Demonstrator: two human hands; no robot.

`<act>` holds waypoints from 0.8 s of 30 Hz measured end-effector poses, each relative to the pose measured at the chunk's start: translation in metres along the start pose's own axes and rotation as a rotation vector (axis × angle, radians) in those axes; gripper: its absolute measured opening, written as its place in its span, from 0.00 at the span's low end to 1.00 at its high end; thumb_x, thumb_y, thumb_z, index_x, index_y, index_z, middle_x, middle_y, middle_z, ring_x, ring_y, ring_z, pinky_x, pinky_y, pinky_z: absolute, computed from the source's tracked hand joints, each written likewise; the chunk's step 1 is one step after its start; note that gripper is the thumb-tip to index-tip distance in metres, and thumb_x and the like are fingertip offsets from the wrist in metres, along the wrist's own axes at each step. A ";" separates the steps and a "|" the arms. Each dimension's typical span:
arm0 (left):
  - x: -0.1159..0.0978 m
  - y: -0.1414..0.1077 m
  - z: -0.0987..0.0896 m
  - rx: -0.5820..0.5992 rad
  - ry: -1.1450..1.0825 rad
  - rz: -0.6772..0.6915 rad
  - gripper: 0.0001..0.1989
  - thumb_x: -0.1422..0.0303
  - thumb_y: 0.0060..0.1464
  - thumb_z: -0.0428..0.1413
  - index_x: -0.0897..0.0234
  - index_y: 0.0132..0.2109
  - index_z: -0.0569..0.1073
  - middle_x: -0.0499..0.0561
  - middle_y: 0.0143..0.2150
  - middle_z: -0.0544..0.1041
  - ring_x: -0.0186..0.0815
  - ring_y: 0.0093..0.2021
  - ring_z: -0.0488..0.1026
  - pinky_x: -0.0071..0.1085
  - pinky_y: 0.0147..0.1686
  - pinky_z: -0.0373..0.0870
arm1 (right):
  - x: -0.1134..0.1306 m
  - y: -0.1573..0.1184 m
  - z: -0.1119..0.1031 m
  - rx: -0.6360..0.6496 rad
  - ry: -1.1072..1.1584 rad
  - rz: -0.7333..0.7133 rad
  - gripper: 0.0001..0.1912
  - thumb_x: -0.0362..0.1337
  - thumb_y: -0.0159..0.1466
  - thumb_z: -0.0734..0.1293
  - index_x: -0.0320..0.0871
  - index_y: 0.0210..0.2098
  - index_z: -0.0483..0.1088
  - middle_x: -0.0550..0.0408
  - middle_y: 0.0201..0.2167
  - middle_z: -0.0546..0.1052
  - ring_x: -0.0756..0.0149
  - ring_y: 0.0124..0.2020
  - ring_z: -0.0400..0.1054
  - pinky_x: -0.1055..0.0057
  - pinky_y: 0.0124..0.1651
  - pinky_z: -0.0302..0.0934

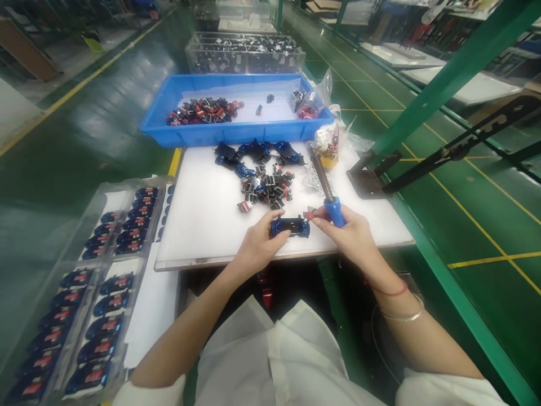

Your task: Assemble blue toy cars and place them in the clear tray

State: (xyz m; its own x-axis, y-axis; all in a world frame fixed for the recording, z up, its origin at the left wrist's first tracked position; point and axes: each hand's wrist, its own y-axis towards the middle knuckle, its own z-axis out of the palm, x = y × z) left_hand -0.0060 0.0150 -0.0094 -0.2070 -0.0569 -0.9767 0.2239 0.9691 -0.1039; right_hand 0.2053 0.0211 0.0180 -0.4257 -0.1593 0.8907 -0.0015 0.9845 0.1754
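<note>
Near the front edge of the white board (194,225), my left hand (262,239) is closed around a blue-and-black part (291,226) shaped like a toy car chassis. My right hand (349,231) grips a blue-handled tool (333,211), its thick metal shaft pointing away from me. Its thumb and fingertips also pinch a small red-and-silver piece (309,213) at the chassis's right end. Just beyond lies a heap of small black, silver and red parts (270,186). Thin silver pins (311,180) are scattered to its right, and several more dark blue chassis-like parts (256,151) sit behind.
A blue bin (228,134) with small red-and-black parts stands behind the board, and clear tubs (245,53) are farther back. Clear trays (95,262) of blue parts lie at left. At right are a black metal bracket (369,180) and a green post (456,73).
</note>
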 end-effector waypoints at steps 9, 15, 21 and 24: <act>-0.021 -0.014 0.014 -0.033 0.069 0.096 0.23 0.67 0.55 0.59 0.61 0.58 0.71 0.48 0.38 0.79 0.35 0.37 0.77 0.30 0.40 0.74 | -0.006 -0.024 0.013 -0.009 -0.022 -0.101 0.16 0.54 0.60 0.72 0.48 0.35 0.77 0.52 0.34 0.77 0.54 0.38 0.73 0.58 0.44 0.69; -0.024 -0.020 0.022 -0.065 0.126 0.226 0.22 0.71 0.55 0.59 0.62 0.57 0.70 0.50 0.42 0.80 0.33 0.38 0.77 0.27 0.41 0.74 | -0.010 -0.030 0.012 -0.065 -0.003 -0.096 0.12 0.50 0.61 0.72 0.48 0.34 0.77 0.53 0.34 0.77 0.56 0.36 0.73 0.58 0.44 0.69; -0.023 -0.021 0.027 -0.082 0.186 0.340 0.21 0.72 0.56 0.58 0.60 0.57 0.69 0.50 0.45 0.80 0.34 0.40 0.78 0.28 0.43 0.75 | -0.011 -0.032 0.013 -0.113 -0.001 -0.118 0.09 0.47 0.61 0.72 0.49 0.33 0.76 0.54 0.33 0.77 0.56 0.36 0.73 0.58 0.44 0.69; -0.021 -0.021 0.028 -0.100 0.215 0.390 0.21 0.72 0.57 0.58 0.61 0.57 0.69 0.51 0.47 0.80 0.35 0.42 0.79 0.29 0.46 0.76 | -0.011 -0.033 0.014 -0.121 0.010 -0.126 0.08 0.46 0.61 0.72 0.48 0.34 0.76 0.54 0.33 0.77 0.56 0.37 0.73 0.59 0.44 0.69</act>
State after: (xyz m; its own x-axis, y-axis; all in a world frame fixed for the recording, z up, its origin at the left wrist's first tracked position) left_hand 0.0200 -0.0103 0.0078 -0.3211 0.3575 -0.8770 0.2332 0.9273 0.2926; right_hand 0.1978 -0.0084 -0.0033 -0.4199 -0.2824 0.8625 0.0549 0.9407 0.3347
